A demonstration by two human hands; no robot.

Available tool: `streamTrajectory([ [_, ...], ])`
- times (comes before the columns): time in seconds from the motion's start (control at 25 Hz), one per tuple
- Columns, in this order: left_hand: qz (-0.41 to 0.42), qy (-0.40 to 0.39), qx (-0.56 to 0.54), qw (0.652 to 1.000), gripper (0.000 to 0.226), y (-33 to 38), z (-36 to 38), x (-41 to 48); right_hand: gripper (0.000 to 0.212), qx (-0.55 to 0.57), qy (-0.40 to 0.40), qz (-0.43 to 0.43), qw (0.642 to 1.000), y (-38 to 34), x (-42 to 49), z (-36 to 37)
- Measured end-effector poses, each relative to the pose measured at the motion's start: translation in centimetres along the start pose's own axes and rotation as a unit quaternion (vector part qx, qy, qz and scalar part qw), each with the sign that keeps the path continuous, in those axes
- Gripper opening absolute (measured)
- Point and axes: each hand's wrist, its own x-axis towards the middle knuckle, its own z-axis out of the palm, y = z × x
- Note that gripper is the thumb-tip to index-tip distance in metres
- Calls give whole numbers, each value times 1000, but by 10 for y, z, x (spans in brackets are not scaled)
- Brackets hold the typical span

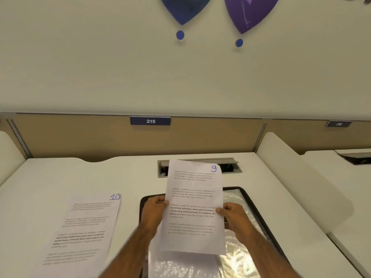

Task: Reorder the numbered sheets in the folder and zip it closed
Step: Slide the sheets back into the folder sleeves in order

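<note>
I had my left hand [155, 207] and right hand [233, 214] each pinching one side of the sheet marked 9 [193, 189]. It was held up over the open folder [244, 191]. The sheet marked 10 [86, 225] lay flat on the worktop [40, 177], just left of the folder.

A blue plate [150, 121] on the tan partition [80, 135] at the far edge of the counter [50, 177] reads "215" in white. The raised sheet [193, 207] in the middle bears a handwritten blue "9" in its far right corner. Of its print, only the bold lines can be read: "way of living. Defined by a slower pace. It is centered around strong community bonds, local traditions, and primary". The flat sheet [84, 227] at near left carries a handwritten blue "10", and its print is blurred. A second plate [338, 124] at far right is illegible.
</note>
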Motion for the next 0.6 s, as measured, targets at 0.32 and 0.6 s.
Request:
streamTrajectory([
  [0.32, 1, 71, 3, 997, 11, 8, 97, -24, 8, -30, -67, 20, 997, -9, 24, -98],
  [0.6, 28, 49, 30, 998, 23, 13, 122, -34, 12, -28, -48, -9, 998, -17, 22, -130],
])
